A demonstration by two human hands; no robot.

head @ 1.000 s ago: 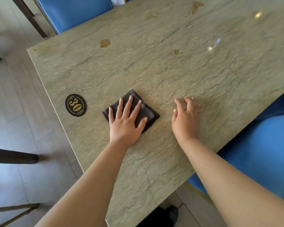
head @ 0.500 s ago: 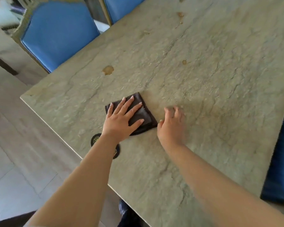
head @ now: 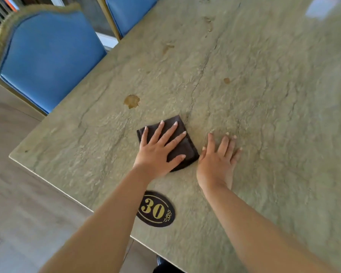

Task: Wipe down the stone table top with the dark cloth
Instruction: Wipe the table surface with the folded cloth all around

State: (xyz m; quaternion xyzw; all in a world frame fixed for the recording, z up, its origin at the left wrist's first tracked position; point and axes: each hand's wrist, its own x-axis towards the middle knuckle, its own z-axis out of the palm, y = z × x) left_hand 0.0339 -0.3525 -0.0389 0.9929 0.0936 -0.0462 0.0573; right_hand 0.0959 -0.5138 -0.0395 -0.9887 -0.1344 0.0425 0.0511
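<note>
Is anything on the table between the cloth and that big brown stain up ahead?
Nothing visible. The left hand lies flat on the cloth, and only bare stone table lies between the cloth's far edge and the stain. The right hand rests off to the side, out of that path.

Dark folded cloth flat on greenish, brown-stained stone table top, near its corner
</note>
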